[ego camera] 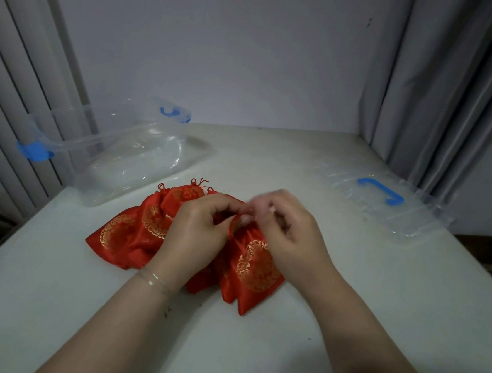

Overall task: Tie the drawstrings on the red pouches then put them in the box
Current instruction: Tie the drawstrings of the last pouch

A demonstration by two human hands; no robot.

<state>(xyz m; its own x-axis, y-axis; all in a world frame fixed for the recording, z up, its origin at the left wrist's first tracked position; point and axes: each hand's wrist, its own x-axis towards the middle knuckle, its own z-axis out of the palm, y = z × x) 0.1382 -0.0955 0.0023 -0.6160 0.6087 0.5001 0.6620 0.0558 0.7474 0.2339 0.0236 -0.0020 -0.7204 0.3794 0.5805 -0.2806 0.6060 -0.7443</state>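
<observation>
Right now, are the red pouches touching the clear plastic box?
Apart. The head view shows a strip of bare white table between the red pouches and the near edge of the clear plastic box, which sits behind and to their left.

Both hands [233, 231] on red pouch [252, 267]

**Open bench in front, clutter at the far corners**

The near half of the bench [219, 352] lies bare on both sides of the forearms. A heap of red pouches [147, 230] fills the middle, with the left hand [196, 233] and right hand [288, 231] meeting over its right part. The clear box [125, 154] stands at the far left edge (its mouth open upward), close behind the heap. The lid [381, 195] lies flat at far right, well apart. Between box and lid a bare lane runs back to the wall [222, 61].
</observation>
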